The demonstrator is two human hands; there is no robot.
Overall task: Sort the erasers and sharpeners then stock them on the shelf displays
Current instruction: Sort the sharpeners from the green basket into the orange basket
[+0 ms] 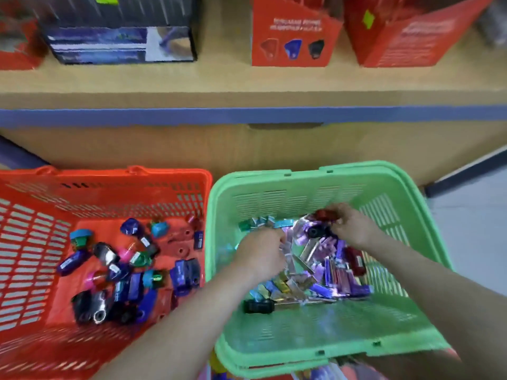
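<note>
**Both hands down in the green basket, sharpeners heaped in the red one**

Two baskets sit side by side below the shelf [219, 86], touching at their rims: a red basket [109, 174] on the left and a green basket [274, 198] on the right.

Four boxes stand on the shelf above. There is one dark box [123, 42] and three red display boxes: one [290, 37] printed with three sharpeners, one tilted [411, 37], and one cut off at the far left [16, 42]. A blue strip [247, 115] runs along the shelf edge.

The red basket holds a loose heap of sharpeners [131, 270] in blue, black, teal and pink. They overlap too much for me to count.

The green basket holds a shiny pile of wrapped erasers [329, 270], likewise too many to count. Four darker pieces lie among them:
- a black sharpener [258, 306] near the front wall
- a dark red sharpener [355, 260] on the right
- a black piece [315, 231] by the right hand
- a dark red piece [326, 215], also by the right hand

Both forearms cross the green basket's near rim and hide part of the pile.

The left hand [263, 250] is knuckles-up in the middle of the erasers. Its fingers are bent under and out of sight, so I cannot tell whether it holds anything.

The right hand [351, 223] is near the far wall with its fingers bent toward the dark red and black pieces. It is blurred, and I cannot tell whether it grips them.
</note>
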